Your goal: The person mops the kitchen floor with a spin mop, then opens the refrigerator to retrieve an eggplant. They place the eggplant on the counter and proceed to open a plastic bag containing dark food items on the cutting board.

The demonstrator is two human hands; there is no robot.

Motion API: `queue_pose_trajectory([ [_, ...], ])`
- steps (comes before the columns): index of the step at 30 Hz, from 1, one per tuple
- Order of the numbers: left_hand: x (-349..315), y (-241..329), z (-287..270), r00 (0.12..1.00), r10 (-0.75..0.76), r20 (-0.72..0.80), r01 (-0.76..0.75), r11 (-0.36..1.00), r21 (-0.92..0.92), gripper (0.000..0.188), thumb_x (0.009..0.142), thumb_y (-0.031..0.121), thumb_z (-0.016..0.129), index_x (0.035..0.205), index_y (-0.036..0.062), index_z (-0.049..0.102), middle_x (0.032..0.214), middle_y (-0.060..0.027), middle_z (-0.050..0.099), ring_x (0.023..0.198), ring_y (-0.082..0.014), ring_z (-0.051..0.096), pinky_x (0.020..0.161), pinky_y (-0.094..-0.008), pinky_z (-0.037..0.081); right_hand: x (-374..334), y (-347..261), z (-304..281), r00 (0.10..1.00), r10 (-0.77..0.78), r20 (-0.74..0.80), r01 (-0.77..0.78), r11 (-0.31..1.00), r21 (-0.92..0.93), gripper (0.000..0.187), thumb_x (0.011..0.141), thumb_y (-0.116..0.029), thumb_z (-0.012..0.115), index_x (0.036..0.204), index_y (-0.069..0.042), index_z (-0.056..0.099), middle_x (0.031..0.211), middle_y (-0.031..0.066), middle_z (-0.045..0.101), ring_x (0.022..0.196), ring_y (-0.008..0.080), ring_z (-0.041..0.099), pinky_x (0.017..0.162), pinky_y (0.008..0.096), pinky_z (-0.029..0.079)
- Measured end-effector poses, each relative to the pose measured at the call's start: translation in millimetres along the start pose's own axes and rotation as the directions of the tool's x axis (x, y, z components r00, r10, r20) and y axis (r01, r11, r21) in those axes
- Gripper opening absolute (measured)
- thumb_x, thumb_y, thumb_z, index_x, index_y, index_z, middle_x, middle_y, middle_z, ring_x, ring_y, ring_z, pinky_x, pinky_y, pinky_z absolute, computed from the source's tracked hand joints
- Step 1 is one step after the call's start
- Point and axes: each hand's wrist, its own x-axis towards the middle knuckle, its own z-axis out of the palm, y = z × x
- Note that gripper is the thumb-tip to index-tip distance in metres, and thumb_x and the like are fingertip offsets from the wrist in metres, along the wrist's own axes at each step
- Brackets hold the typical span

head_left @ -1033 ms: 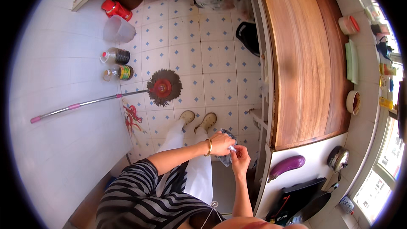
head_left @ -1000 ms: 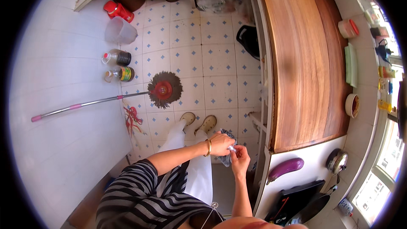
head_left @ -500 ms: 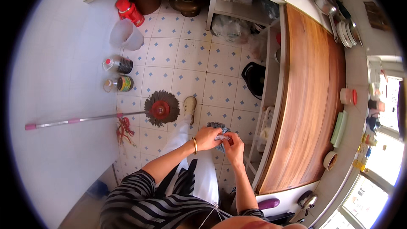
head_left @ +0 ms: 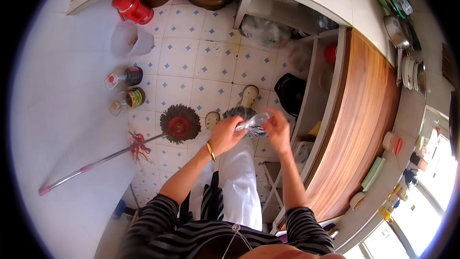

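Observation:
In front of my body, over the floor, my left hand (head_left: 226,134) is closed on the gathered neck of a clear plastic bag (head_left: 258,125). Something dark grey shows in or behind the bag, partly hidden by my fingers. My right hand (head_left: 277,127) is at the bag's right side, by its loose plastic end. Motion blurs its fingers, so whether they grip the plastic is unclear. My two shoes stand on the tiles just beyond the hands. To the left of them, a grey mop head (head_left: 178,125) with a red centre rests on the floor.
The mop's handle (head_left: 86,168) leans against the left wall. Along that wall stand two bottles (head_left: 134,97), a translucent bin (head_left: 132,41) and a red flask (head_left: 134,9). A black basin (head_left: 290,93) lies beside the shelves, below a wooden worktop (head_left: 354,129) on the right.
My hands have moved forward, and the right hand has drawn away from the left, spreading the bag's plastic. A second shoe now shows. The whole view has shifted and turned slightly.

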Motion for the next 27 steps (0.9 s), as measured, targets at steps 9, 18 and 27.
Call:
queue_pose_trajectory([
  [9,127,-3,26,0.947,-0.278,-0.163,0.246,0.951,-0.189,0.028,0.08,0.027,0.055,0.089,0.0018,0.048,0.076,-0.0149,0.057,0.07,-0.03,0.057,0.06,-0.0352,0.043,326,83,-152,0.896,0.143,-0.42,0.01,0.94,0.34,0.029,0.085,-0.013,0.046,0.112,0.0,0.046,0.103,0.0112,0.054,0.078,0.0229,0.059,0.062,0.0318,0.049],
  [18,215,-9,73,0.902,-0.407,-0.143,0.346,0.881,-0.323,0.03,0.08,0.032,0.054,0.091,0.0047,0.048,0.077,-0.0141,0.056,0.071,-0.0297,0.055,0.06,-0.036,0.043,550,127,-234,0.735,0.482,-0.477,-0.212,0.831,0.513,0.019,0.084,-0.012,0.047,0.1,-0.001,0.05,0.091,0.0081,0.054,0.078,0.0199,0.055,0.066,0.031,0.046],
  [27,221,-54,73,0.803,-0.567,-0.184,0.517,0.816,-0.26,0.028,0.078,0.029,0.056,0.087,0.0042,0.047,0.072,-0.0138,0.055,0.066,-0.0299,0.056,0.056,-0.0361,0.043,617,157,-224,0.771,0.346,-0.534,-0.214,0.931,0.295,0.015,0.084,-0.011,0.048,0.096,-0.001,0.051,0.087,0.0068,0.053,0.076,0.018,0.053,0.066,0.0299,0.044],
])
